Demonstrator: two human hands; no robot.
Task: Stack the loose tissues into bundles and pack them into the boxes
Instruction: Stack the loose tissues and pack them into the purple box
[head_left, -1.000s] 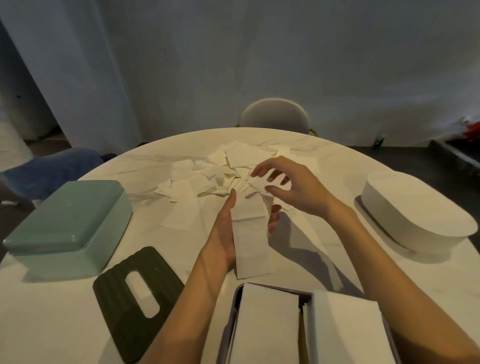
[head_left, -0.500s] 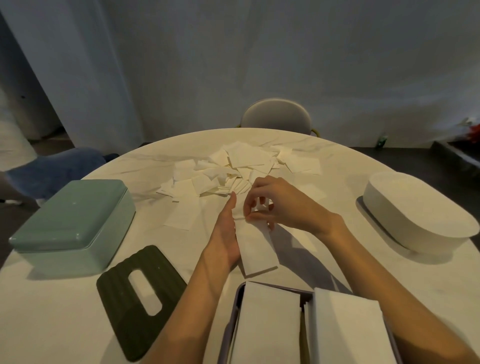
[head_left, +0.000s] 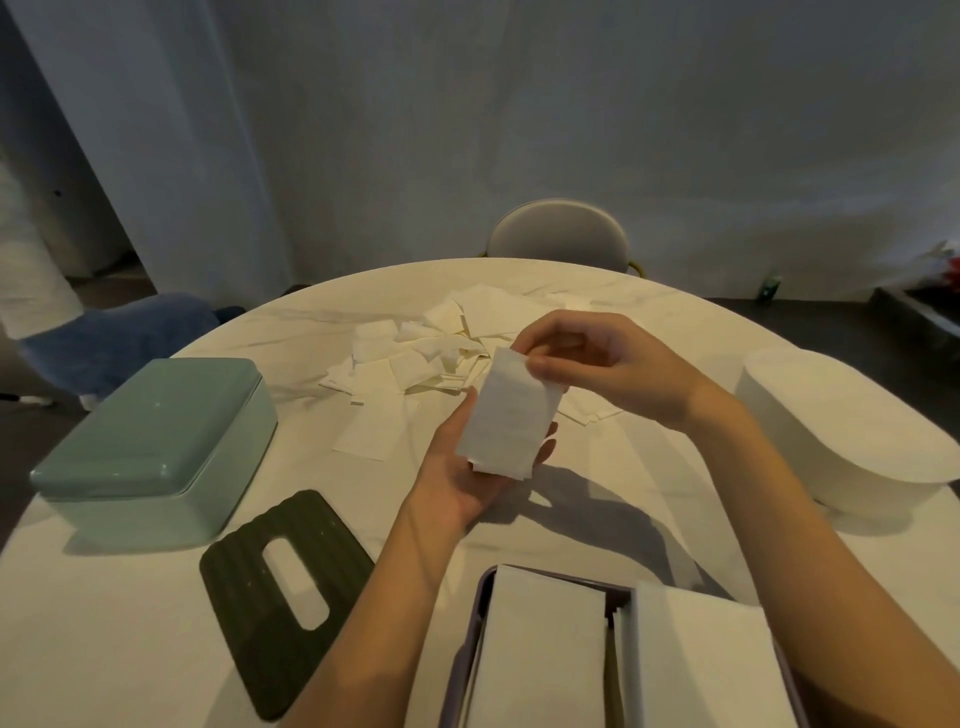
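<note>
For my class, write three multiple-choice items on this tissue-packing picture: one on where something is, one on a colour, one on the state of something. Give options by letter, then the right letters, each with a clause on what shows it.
1. Where does the dark slotted lid lie?
A. On the white oval box
B. Flat on the table, in front of the green box
C. In the right hand

2. What colour is the closed rectangular box at the left of the table?
A. Pale green
B. Red
C. Black

3. What is the state of the folded tissue bundle?
A. Packed in the open box
B. Lying in the loose pile
C. Held above the table by both hands

Answers:
1 B, it rests on the tabletop between that box and the left arm.
2 A, its lid and walls are pale green.
3 C, the left hand cups it from below and the right hand pinches its top edge.
</note>
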